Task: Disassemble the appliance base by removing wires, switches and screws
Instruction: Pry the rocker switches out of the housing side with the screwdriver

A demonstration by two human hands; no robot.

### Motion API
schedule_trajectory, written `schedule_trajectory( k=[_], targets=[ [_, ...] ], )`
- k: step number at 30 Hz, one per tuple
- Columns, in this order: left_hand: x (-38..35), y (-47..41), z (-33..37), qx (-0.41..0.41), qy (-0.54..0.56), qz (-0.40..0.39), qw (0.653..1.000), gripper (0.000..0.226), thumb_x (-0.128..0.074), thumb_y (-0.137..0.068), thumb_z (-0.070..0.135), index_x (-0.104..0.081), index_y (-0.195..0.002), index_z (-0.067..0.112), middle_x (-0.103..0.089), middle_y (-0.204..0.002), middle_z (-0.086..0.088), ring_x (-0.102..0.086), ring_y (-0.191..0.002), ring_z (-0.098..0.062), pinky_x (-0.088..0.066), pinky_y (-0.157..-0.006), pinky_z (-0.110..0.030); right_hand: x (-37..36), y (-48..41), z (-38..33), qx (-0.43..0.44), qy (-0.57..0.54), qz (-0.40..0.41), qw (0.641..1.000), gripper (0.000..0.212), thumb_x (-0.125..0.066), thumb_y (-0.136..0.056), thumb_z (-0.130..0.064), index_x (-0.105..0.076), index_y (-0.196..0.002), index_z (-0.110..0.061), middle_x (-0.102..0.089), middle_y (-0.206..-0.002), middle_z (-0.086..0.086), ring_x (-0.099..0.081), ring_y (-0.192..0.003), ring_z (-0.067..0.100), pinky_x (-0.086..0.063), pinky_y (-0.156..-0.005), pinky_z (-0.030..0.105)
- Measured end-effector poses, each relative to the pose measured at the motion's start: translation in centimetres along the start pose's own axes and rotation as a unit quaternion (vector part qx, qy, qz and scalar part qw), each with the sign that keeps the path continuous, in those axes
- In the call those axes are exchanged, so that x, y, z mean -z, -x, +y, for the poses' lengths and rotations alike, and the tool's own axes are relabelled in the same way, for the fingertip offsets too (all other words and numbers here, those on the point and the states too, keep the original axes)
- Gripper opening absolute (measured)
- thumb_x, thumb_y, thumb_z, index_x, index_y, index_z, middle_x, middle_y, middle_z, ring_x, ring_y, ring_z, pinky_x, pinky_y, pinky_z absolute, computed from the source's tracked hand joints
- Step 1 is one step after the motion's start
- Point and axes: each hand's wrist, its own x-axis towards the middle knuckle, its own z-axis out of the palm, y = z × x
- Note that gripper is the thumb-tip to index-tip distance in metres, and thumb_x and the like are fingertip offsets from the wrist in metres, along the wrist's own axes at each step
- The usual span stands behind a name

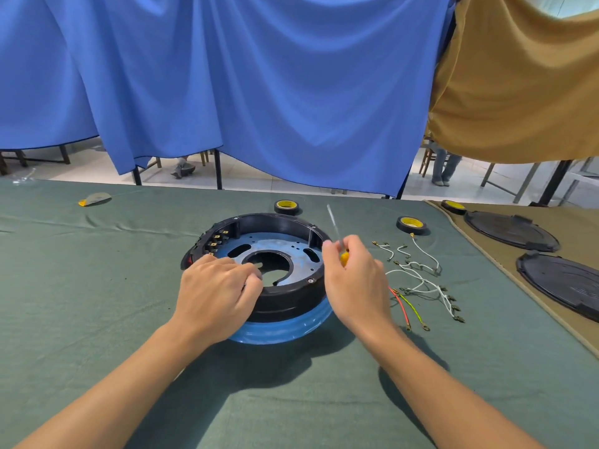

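Note:
The round black appliance base (278, 225) with a blue lower rim lies open side up on the green cloth. A blue-grey metal plate and several switch terminals show inside it at the left wall. My left hand (217, 286) rests on the base's near left rim, fingers curled over the edge. Beside the base's right rim, my right hand (355, 280) grips a screwdriver (335, 230) by its yellow handle, shaft pointing up and away. Several loose wires (421, 283), white, red and yellow-green, lie to the right of the base.
Three rolls of black tape with yellow cores (287, 207) (411, 225) (453, 207) sit behind and right of the base. Two black round covers (512, 234) (560, 286) lie on the tan cloth at right. A small grey and yellow object (95, 198) lies far left.

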Motion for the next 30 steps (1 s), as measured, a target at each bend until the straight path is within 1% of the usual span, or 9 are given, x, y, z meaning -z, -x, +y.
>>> schedule_trajectory(
  k=[3,7,12,15,18,21,24,27,30],
  targets=[
    [0.3,0.4,0.9,0.009,-0.042,0.002,0.999,0.047,-0.03,-0.083,0.028,-0.066,-0.055,0.019,-0.056,-0.047,0.004,-0.055,-0.048,-0.017,-0.034,-0.056,-0.027,0.4,-0.3,-0.9,0.092,0.0,-0.025,0.995,0.028,-0.044,-0.099,-0.033,-0.05,-0.075,-0.02,-0.053,-0.059,-0.005,-0.051,-0.065,0.024,-0.04,-0.059,0.037],
    [1.3,0.9,2.6,0.03,-0.081,0.037,0.996,0.045,-0.035,-0.083,0.024,-0.053,-0.043,0.015,-0.041,-0.035,0.003,-0.043,-0.034,-0.022,-0.008,-0.051,-0.015,-0.9,0.6,-0.9,0.159,0.163,-0.041,0.973,0.018,-0.047,-0.095,-0.034,-0.051,-0.084,-0.021,-0.057,-0.077,-0.004,-0.054,-0.073,0.025,-0.039,-0.062,0.033],
    [2.1,1.5,3.6,0.014,-0.062,0.056,0.996,0.045,-0.04,-0.087,0.023,-0.035,-0.042,0.017,-0.035,-0.035,0.005,-0.038,-0.03,-0.021,-0.013,-0.047,-0.021,-1.0,0.0,-0.3,0.073,0.122,-0.054,0.988,0.013,-0.061,-0.081,-0.028,-0.049,-0.085,-0.026,-0.05,-0.076,-0.01,-0.05,-0.074,0.019,-0.031,-0.057,0.03],
    [2.0,1.2,1.9,0.019,-0.016,0.114,0.993,0.038,-0.04,-0.089,0.024,-0.055,-0.055,0.016,-0.061,-0.057,0.003,-0.061,-0.057,-0.022,-0.04,-0.063,-0.033,-1.1,-0.2,0.2,0.036,0.073,-0.052,0.995,0.014,-0.061,-0.08,-0.021,-0.049,-0.083,-0.026,-0.044,-0.079,-0.011,-0.047,-0.076,0.015,-0.03,-0.055,0.021],
    [2.0,0.1,-1.0,0.207,0.109,0.123,0.964,0.033,-0.041,-0.084,0.031,-0.068,-0.093,0.017,-0.069,-0.111,-0.001,-0.059,-0.108,-0.023,-0.035,-0.092,-0.038,-1.4,-0.4,0.4,0.022,0.041,-0.036,0.998,0.013,-0.06,-0.082,-0.015,-0.05,-0.083,-0.023,-0.045,-0.083,-0.008,-0.045,-0.081,0.015,-0.03,-0.059,0.026],
    [0.9,0.1,-3.2,0.359,0.247,0.064,0.898,0.046,-0.044,-0.085,0.037,-0.059,-0.122,0.014,-0.062,-0.124,-0.006,-0.052,-0.115,-0.025,-0.036,-0.095,-0.038,-1.5,-0.6,0.4,0.014,0.039,-0.033,0.999,0.013,-0.06,-0.084,-0.014,-0.05,-0.083,-0.023,-0.044,-0.083,-0.008,-0.046,-0.08,0.015,-0.032,-0.057,0.022],
    [0.1,0.4,-3.4,0.383,0.357,0.033,0.851,0.029,-0.047,-0.083,0.04,-0.065,-0.1,0.026,-0.068,-0.101,0.006,-0.054,-0.096,-0.018,-0.036,-0.077,-0.029,-1.2,-0.6,0.4,0.023,0.08,-0.059,0.995,0.008,-0.057,-0.088,-0.02,-0.051,-0.083,-0.023,-0.043,-0.085,-0.006,-0.047,-0.078,0.018,-0.035,-0.06,0.027],
    [0.0,0.4,-3.4,0.373,0.37,0.035,0.85,0.023,-0.043,-0.077,0.043,-0.065,-0.073,0.042,-0.066,-0.074,0.024,-0.058,-0.08,0.003,-0.037,-0.067,-0.015,-0.3,-0.6,-0.1,0.073,0.194,-0.08,0.975,0.01,-0.051,-0.091,-0.028,-0.055,-0.087,-0.021,-0.046,-0.09,-0.002,-0.05,-0.076,0.024,-0.037,-0.065,0.032],
    [-0.3,0.3,-3.9,0.351,0.391,0.027,0.851,0.028,-0.044,-0.079,0.039,-0.066,-0.069,0.054,-0.067,-0.073,0.03,-0.058,-0.073,0.013,-0.042,-0.07,-0.014,0.5,-0.3,-1.4,0.173,0.263,-0.096,0.944,0.022,-0.047,-0.096,-0.037,-0.058,-0.098,-0.018,-0.054,-0.098,0.004,-0.058,-0.083,0.035,-0.04,-0.068,0.038]
  ],
)
